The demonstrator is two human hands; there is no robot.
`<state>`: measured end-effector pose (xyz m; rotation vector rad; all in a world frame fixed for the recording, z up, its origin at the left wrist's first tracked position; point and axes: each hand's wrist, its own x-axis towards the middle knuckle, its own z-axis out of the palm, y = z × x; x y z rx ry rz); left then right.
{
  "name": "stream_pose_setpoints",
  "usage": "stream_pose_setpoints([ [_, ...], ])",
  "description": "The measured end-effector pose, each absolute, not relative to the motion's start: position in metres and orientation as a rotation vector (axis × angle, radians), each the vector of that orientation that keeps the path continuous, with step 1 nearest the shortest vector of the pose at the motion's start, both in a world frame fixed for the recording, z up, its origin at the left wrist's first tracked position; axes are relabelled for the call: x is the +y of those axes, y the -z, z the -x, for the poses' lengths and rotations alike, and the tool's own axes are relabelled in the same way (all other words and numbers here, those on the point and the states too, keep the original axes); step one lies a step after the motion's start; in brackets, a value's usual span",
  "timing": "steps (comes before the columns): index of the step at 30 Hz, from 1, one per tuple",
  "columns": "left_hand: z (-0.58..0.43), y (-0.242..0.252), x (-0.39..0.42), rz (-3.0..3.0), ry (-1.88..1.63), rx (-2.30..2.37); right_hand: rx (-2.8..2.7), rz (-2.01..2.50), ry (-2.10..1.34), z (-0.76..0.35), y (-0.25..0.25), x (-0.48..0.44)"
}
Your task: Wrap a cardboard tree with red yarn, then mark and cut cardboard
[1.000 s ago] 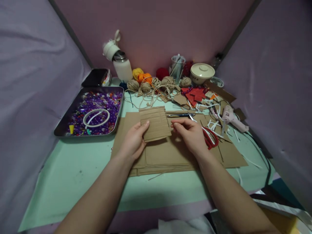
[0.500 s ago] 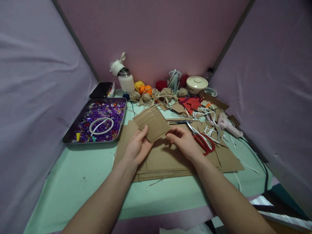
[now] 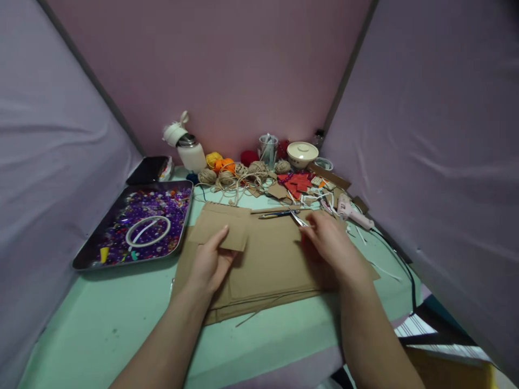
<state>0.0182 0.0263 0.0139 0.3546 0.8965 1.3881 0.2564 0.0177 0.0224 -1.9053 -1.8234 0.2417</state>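
Note:
My left hand (image 3: 208, 262) pinches a small corrugated cardboard piece (image 3: 221, 229) by its near edge, thumb on top, holding it low over the stack of cardboard sheets (image 3: 267, 259). My right hand (image 3: 330, 246) lies to the right on the stack, fingers curled over the handles of the scissors (image 3: 298, 218). Only the metal blades stick out past my fingertips; the red handles are hidden under the hand.
A metal tray (image 3: 81, 258) of purple beads with a tape ring stands at left, a phone (image 3: 148, 169) behind it. Along the back are a white bottle (image 3: 190, 154), twine balls (image 3: 227, 175), a lidded bowl (image 3: 302, 154) and red pieces (image 3: 298, 183). A pen (image 3: 275, 215) and a pink glue gun (image 3: 352, 210) with its cable lie at right.
My right hand let go of the small cardboard piece and moved right onto the scissors. My left hand lowered the piece toward the stack. The view tilted up and shifted.

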Motion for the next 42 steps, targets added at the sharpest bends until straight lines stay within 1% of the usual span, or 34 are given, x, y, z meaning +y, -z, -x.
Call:
stream_pose_setpoints([
  [2,-0.016,-0.015,0.028,-0.333,-1.448,0.873,-1.877,2.160,-0.237,-0.274,-0.021,0.013],
  [4,-0.015,-0.015,0.029,-0.319,-1.464,0.873,-1.919,2.280,-0.293,-0.285,-0.017,0.010],
  [10,-0.017,-0.015,0.028,-0.277,-1.440,0.882,-1.968,2.340,-0.435,-0.287,-0.009,0.013],
  [13,-0.016,-0.015,0.028,-0.278,-1.441,0.884,-1.855,2.155,-0.552,-0.286,-0.014,0.016],
  [19,-0.018,-0.013,0.028,-0.301,-1.471,0.885,-1.279,1.567,-0.764,-0.274,-0.010,0.027],
  [24,-0.020,-0.016,0.023,-0.336,-1.511,0.915,-1.050,1.274,-1.097,-0.253,-0.009,0.026],
  [28,-0.022,-0.023,0.021,-0.314,-1.571,0.965,-0.985,1.024,-1.448,-0.235,-0.013,0.016],
  [30,-0.023,-0.027,0.020,-0.284,-1.585,0.998,-0.973,0.982,-1.554,-0.224,-0.011,0.012],
  [33,-0.024,-0.031,0.020,-0.269,-1.598,1.009,-1.015,1.006,-1.568,-0.207,-0.006,0.009],
  [42,-0.020,-0.022,0.022,-0.265,-1.557,0.874,-1.225,1.066,-1.420,-0.189,0.002,0.004],
])
